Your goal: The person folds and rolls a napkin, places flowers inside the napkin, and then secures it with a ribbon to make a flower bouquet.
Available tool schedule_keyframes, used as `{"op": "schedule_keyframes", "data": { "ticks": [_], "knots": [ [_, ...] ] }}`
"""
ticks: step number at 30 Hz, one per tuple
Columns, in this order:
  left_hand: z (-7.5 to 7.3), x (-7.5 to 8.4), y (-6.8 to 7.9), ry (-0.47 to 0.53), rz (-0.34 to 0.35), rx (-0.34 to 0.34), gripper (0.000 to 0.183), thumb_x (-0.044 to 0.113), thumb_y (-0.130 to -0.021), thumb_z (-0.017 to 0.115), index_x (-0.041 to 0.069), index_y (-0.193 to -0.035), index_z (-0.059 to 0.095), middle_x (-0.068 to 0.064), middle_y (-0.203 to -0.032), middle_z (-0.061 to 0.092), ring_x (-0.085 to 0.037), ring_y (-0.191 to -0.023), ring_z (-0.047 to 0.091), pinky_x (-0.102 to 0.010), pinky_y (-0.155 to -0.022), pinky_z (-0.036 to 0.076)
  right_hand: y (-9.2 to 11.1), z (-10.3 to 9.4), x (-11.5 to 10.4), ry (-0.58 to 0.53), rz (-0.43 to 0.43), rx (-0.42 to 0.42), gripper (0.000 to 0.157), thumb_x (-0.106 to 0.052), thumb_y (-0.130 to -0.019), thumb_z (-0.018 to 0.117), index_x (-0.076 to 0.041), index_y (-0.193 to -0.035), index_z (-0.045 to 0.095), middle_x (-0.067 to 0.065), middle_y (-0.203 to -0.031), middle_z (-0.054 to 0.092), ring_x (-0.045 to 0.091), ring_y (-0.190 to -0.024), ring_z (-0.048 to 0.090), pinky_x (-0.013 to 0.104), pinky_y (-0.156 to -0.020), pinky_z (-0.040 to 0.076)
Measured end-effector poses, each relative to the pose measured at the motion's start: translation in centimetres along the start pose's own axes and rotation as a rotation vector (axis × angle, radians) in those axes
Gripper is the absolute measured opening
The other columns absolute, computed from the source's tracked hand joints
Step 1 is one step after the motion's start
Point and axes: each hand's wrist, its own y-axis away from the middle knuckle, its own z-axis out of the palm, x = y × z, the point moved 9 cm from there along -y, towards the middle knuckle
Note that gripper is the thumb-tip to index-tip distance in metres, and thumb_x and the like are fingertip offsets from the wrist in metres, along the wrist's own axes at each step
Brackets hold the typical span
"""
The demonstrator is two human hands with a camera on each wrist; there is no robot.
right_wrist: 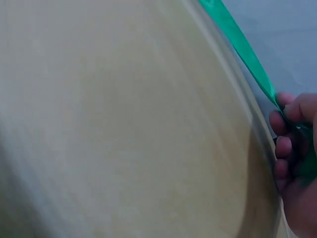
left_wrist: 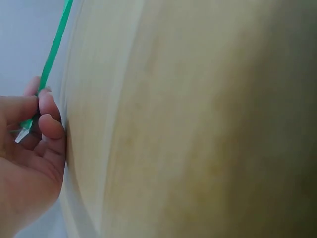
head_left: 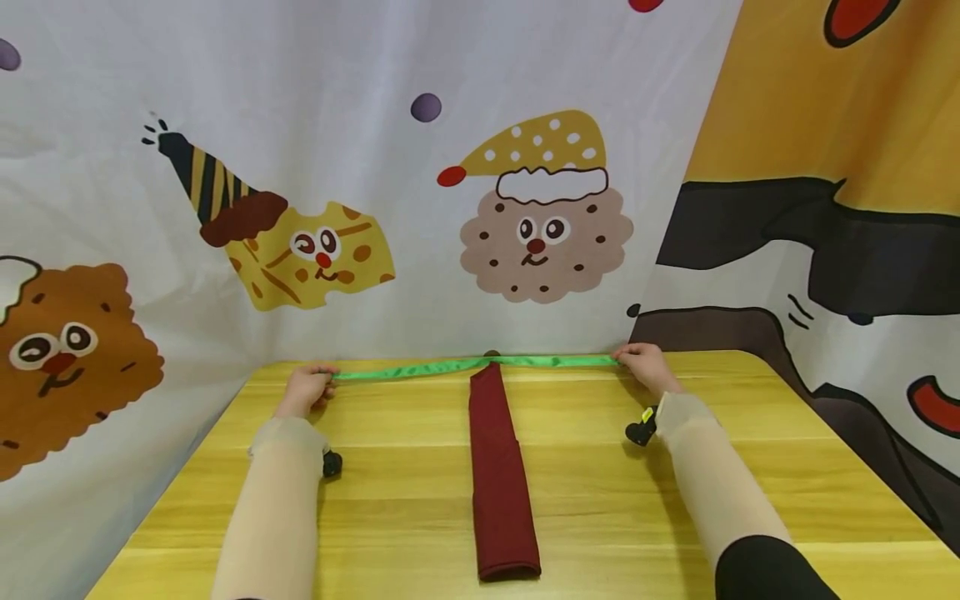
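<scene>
A green satin-like ribbon [head_left: 412,370] stretches nearly straight across the far end of the table. My left hand [head_left: 306,390] pinches its left end; in the left wrist view the short tail of the ribbon [left_wrist: 55,49] pokes out below the thumb. At the other end my right hand [head_left: 647,367] grips the ribbon, and more green shows inside the palm in the right wrist view. Between the hands, a long flat dark red folded cloth piece [head_left: 502,475] lies lengthwise on the table. The ribbon crosses its narrow far end, beside a small dark round spot.
Light wood-grain table [head_left: 397,517] lies under both arms. A white curtain [head_left: 360,100] with cartoon food figures hangs right behind the table's far edge. Small black devices [head_left: 642,427] are strapped at both wrists.
</scene>
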Motion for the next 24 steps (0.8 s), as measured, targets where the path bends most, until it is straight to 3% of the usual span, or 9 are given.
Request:
{"op": "schedule_keyframes", "data": {
  "ticks": [4,11,17,24],
  "knots": [
    [0.2,0.0,0.0,-0.041,0.005,-0.017,0.031,-0.002,-0.097,0.038,-0.009,-0.121,0.057,-0.006,-0.078,0.056,-0.010,-0.060,0.051,-0.021,-0.049,0.041,0.3,0.4,-0.2,0.117,-0.026,0.001,0.026,-0.008,-0.096,0.050,0.005,-0.103,0.071,0.024,-0.115,0.064,0.028,-0.091,0.053,0.033,-0.074,0.042],
    [0.9,-0.2,-0.5,-0.159,0.020,-0.075,0.037,-0.003,-0.094,0.036,-0.011,-0.122,0.058,-0.004,-0.072,0.055,-0.011,-0.056,0.047,-0.024,-0.050,0.040,0.3,1.2,0.2,0.193,-0.011,0.016,0.027,-0.010,-0.097,0.047,0.000,-0.105,0.071,0.026,-0.126,0.057,0.041,-0.119,0.049,0.051,-0.098,0.036],
    [1.5,0.5,-0.6,-0.295,0.041,-0.079,0.047,-0.004,-0.085,0.034,-0.009,-0.124,0.061,-0.003,-0.060,0.052,-0.012,-0.048,0.041,-0.026,-0.048,0.037,0.2,1.4,0.3,0.274,0.012,0.032,0.031,-0.009,-0.097,0.042,-0.002,-0.108,0.070,0.024,-0.128,0.057,0.039,-0.113,0.052,0.051,-0.093,0.039],
    [1.8,0.6,-1.1,-0.323,0.025,-0.092,0.044,0.001,-0.091,0.039,-0.008,-0.130,0.056,-0.005,-0.070,0.054,-0.012,-0.050,0.040,-0.027,-0.051,0.038,0.1,1.0,0.3,0.323,0.025,0.060,0.031,-0.005,-0.095,0.041,-0.002,-0.108,0.070,0.023,-0.122,0.060,0.039,-0.109,0.054,0.050,-0.090,0.041]
  ]
}}
